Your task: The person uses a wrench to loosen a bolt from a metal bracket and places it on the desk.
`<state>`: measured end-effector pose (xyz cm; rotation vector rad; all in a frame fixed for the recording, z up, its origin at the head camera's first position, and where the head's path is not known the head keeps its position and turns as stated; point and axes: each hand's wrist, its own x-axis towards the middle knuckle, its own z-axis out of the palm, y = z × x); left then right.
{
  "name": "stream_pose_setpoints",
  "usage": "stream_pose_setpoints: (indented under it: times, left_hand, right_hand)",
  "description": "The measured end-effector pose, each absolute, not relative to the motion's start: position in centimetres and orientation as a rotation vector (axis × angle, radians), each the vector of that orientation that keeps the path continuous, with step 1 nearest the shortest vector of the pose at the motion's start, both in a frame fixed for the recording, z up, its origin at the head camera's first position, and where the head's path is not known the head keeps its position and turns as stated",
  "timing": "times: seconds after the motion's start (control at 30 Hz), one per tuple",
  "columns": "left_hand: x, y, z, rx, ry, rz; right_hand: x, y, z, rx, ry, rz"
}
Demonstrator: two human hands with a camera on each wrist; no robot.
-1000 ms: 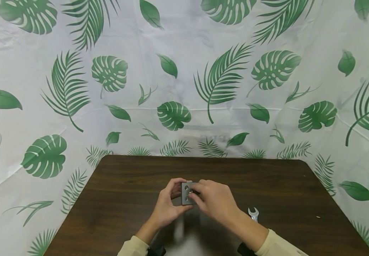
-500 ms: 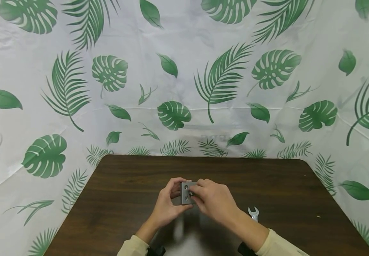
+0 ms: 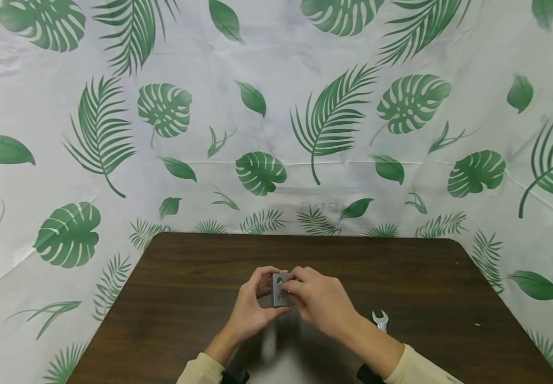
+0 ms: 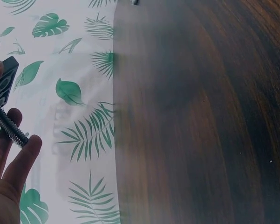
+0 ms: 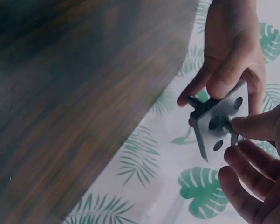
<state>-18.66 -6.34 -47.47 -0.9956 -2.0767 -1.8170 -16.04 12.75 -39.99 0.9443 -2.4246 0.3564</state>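
Note:
A grey metal plate (image 3: 276,289) with several holes stands on edge between the hands, above the table. My left hand (image 3: 248,308) grips it by its edges, fingers over the top and thumb below. In the left wrist view a threaded rod (image 4: 9,123) juts from behind the plate (image 4: 8,77), its end close to the left fingertips. The right hand (image 3: 325,303) is at the plate's face. There its thumb and index finger pinch a small metal fastener (image 5: 233,136) near a hole, as the right wrist view shows. The fingers cover most of the fastener, so its exact kind is unclear.
An open-end wrench (image 3: 379,321) lies on the dark wood table (image 3: 199,266), right of the right forearm, which partly hides its handle. A tiny pale bit (image 3: 477,325) lies farther right. Behind the table hangs a white leaf-print cloth (image 3: 276,133).
The right fingers have shifted slightly at the plate's face, the thumb dropping behind the index finger, as if turning the fastener. The left hand and plate have hardly moved.

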Motion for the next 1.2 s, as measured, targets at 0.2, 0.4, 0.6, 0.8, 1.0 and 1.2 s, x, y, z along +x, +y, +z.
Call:
stream_pose_setpoints:
  times: [0.2, 0.4, 0.6, 0.8, 1.0, 1.2]
  left_hand:
    - [-17.5, -6.2, -45.2, -1.023, -2.048, -1.793]
    - [-17.2, -6.3, -44.7, -0.991, -2.075, -1.834]
    - [-17.3, -6.4, -44.8, -0.993, -2.067, -1.821]
    - [-17.2, -6.4, -44.9, -0.986, -2.077, -1.837]
    - [-17.9, -6.5, -46.4, -0.963, -2.077, -1.829]
    - [-18.7, -6.5, -47.7, -0.994, -2.072, -1.829]
  right_hand:
    - [-16.0, 12.7, -40.0, 0.828, -2.466, 0.341]
    - [-15.9, 12.6, -40.0, 0.873, -2.464, 0.362]
    - [-15.8, 12.6, -40.0, 0.861, -2.448, 0.370]
    - [-15.8, 12.6, -40.0, 0.798, -2.497, 0.341]
    - [-15.9, 12.6, -40.1, 0.928, -2.417, 0.378]
    - [-15.7, 12.5, -39.9, 0.758, -2.552, 0.332]
